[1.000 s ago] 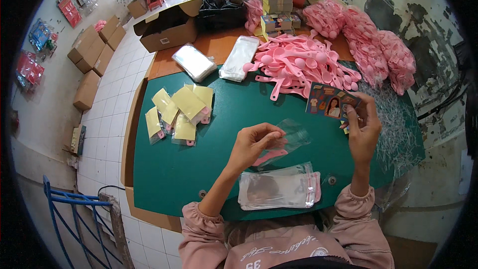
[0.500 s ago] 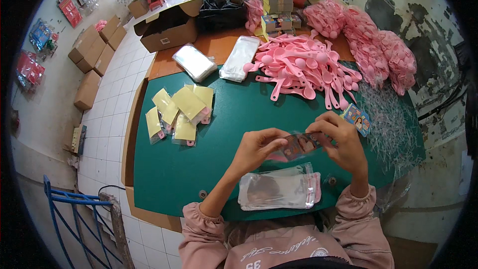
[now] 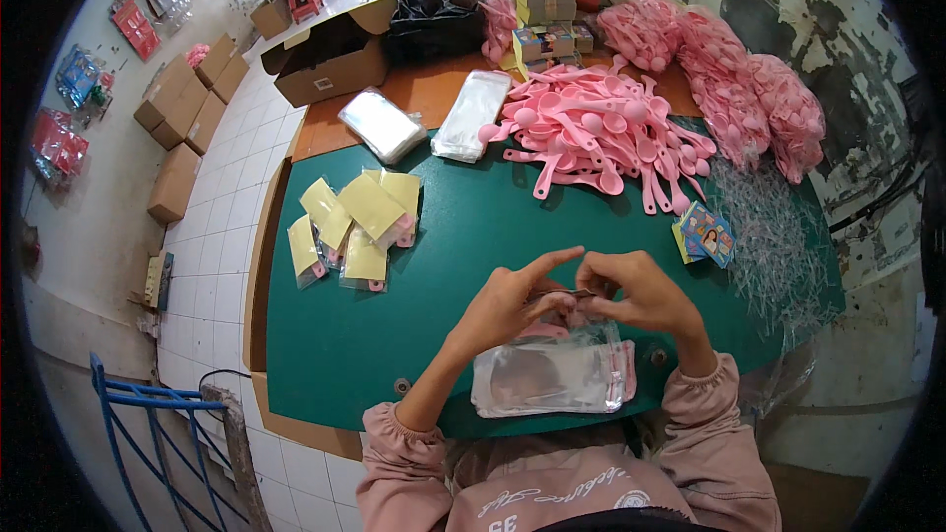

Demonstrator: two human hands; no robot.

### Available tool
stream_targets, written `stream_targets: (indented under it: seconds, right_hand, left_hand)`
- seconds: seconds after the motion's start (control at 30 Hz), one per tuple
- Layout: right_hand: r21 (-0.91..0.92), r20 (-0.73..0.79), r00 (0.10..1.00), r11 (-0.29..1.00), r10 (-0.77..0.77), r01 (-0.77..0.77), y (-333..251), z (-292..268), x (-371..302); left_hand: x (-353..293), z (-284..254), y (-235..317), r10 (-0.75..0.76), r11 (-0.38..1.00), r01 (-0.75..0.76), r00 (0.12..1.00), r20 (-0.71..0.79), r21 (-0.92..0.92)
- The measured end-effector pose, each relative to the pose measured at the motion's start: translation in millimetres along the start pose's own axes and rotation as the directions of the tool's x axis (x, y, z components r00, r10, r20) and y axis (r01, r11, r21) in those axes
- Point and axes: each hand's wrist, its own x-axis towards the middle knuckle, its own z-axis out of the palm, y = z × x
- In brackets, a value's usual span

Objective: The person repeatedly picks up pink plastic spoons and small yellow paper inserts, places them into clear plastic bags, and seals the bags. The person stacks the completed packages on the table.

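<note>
- Our left hand (image 3: pixel 501 307) and right hand (image 3: pixel 645 296) meet, fingers (image 3: pixel 552 262) nearly closed, pinching a clear bag (image 3: pixel 597 331) and thin card (image 3: pixel 583 293)
- We see a pink spoon (image 3: pixel 542 332) beneath, near the stacked bags (image 3: pixel 552 381) on the bench (image 3: pixel 365 345)

The table (image 3: pixel 434 266) has a uniform green surface. The tabletop (image 3: pixel 320 130) behind it is orange-brown. Loose spoons (image 3: pixel 591 123) are solid pink; bagged spoons (image 3: pixel 724 89) show the same pink through clear film. Finished packets (image 3: pixel 372 205) present plain pale-yellow faces with pink at the lower edges. The bag stack (image 3: pixel 547 379) is transparent, with a pinkish strip along the right edge. Cards (image 3: pixel 711 234) carry a multicoloured print on blue. Sleeves (image 3: pixel 714 409) are dusty pink. Floor tiles (image 3: pixel 212 256) form a white grid with grey joints. The metal frame (image 3: pixel 148 399) is blue.
</note>
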Motion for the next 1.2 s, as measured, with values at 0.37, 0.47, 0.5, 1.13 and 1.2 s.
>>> stream_targets:
  seconds: [0.37, 0.47, 0.5, 1.13, 1.2]
  right_hand:
    - [0.183, 0.023, 0.977, 0.96, 0.211, -0.212, 41, 5, 11]
    - [0.313, 0.059, 0.979, 0.928, 0.196, -0.204, 52, 4, 13]
    - [0.315, 0.057, 0.979, 0.927, 0.198, -0.206, 49, 5, 12]
    - [0.143, -0.148, 0.989, 0.989, -0.019, 0.041, 39, 27, 43]
    - [-0.079, 0.024, 0.966, 0.963, -0.257, 0.258, 33, 27, 40]
  left_hand:
    - [-11, -26, -12, -0.186, 0.911, 0.093, 0.962, 0.2, 0.402]
    - [-19, -43, -27, -0.096, 0.995, 0.088, 0.984, 0.15, 0.056]
    - [-20, -47, -28, -0.159, 0.983, 0.172, 0.973, 0.164, -0.064]
    - [-18, -13, -47, -0.416, 0.543, 0.229, 0.909, -0.022, -0.808]
    - [-18, -8, -49, -0.418, 0.535, 0.245, 0.908, -0.001, -0.809]
